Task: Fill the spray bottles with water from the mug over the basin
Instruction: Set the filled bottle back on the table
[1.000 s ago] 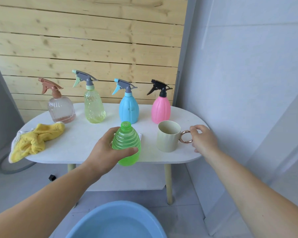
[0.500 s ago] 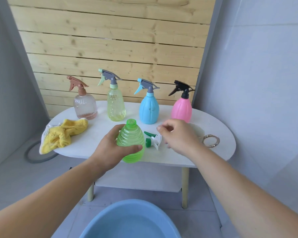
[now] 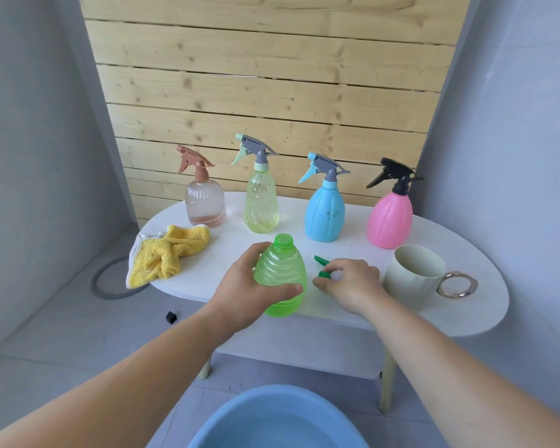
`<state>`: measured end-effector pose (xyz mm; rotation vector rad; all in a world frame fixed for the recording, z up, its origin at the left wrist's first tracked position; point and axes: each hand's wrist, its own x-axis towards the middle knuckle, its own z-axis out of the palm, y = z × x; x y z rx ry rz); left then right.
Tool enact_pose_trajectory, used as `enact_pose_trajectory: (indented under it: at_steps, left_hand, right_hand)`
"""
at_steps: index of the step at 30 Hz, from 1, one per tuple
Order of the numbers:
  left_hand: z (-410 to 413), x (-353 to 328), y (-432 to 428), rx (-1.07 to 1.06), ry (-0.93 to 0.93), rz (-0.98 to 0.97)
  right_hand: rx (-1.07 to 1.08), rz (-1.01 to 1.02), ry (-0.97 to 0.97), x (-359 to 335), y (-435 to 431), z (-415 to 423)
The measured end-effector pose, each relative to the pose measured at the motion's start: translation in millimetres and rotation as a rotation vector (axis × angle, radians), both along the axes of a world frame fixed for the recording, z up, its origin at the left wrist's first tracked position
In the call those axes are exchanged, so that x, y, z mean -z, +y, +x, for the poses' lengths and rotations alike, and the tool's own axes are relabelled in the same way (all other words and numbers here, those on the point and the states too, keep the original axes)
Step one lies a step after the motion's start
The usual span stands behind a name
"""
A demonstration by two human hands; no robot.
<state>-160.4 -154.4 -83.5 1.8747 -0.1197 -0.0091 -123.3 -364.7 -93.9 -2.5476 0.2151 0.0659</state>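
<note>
The left hand (image 3: 240, 295) grips the uncapped green bottle (image 3: 280, 279) upright on the desk (image 3: 466, 312), while just right of it the right hand (image 3: 349, 282) seems to pinch its spray head (image 3: 322, 268), and a careless backswing could topple the mug (image 3: 414, 273) farther right.

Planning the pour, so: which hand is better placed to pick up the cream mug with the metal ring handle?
Right. The right hand is next to the cream ring-handled mug, pinching only the green spray head; the left hand grips the open green ribbed plastic bottle.
</note>
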Motion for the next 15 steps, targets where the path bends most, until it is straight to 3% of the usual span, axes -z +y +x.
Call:
enact_pose_trajectory:
  at_steps: [3, 8, 15]
  left_hand:
    - [0.5, 0.6, 1.0, -0.003, -0.004, 0.012]
    - [4.5, 2.2, 5.5, -0.028, 0.011, -0.013]
    - [12.4, 1.6, 2.2, -0.080, 0.028, -0.054]
  right_hand:
    - [0.009, 0.068, -0.053, -4.6, 3.0, -0.1]
    - [0.085, 0.370, -0.325, -27.5, 7.8, 6.0]
    - [0.057, 0.349, -0.627, -94.6, -12.4, 3.7]
